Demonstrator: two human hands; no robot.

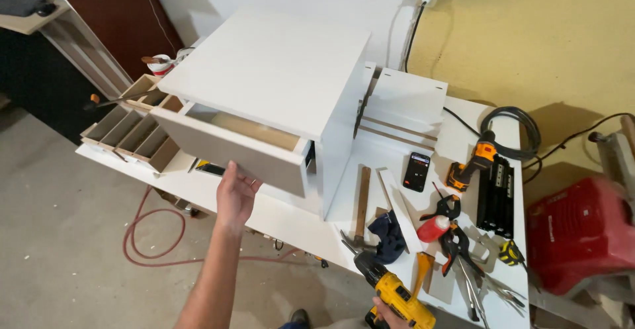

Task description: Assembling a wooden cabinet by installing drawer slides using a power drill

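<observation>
Drawer (231,145) sitting partly open in white cabinet (278,71), near workbench (291,220) front edge. Left hand (235,193) spread wide, touching drawer front's lower edge. Right hand (390,312) gripping yellow cordless drill (393,289) at bench's front edge beside hammer (360,210).

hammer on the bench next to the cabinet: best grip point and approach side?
Probably the wooden handle of the hammer, around mid-length, from above. It lies flat on the white bench with the handle running away from the front edge and bare. The metal head sits at the near edge, crowded by a dark cloth, so avoid that end. Both hands are busy: left hand at the drawer front, right hand on the yellow drill.
</observation>
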